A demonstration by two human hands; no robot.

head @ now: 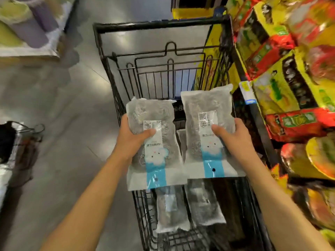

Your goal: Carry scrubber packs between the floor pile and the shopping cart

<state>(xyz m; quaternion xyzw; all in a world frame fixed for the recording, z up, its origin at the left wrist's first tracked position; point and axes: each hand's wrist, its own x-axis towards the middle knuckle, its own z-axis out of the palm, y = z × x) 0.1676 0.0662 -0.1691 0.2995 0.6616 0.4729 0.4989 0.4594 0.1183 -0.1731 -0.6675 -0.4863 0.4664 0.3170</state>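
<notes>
The left hand (133, 136) gripped one clear scourer packet (154, 151), thumb across its label; the right hand (233, 136) gripped a second packet (208, 131) just beside it; both were held above the black wire cart (116, 91), two more packets (204, 205) lying inside.

Two clear plastic packets of grey-brown contents, each with a white and blue label strip down the middle. Left packet (154, 142) gripped at its left edge by the left hand (133, 136), thumb across the label, tilted slightly. Right packet (208, 131) gripped at its right edge by the right hand (233, 136), thumb on the label, held a little higher. Inner edges nearly touching between the hands.
</notes>
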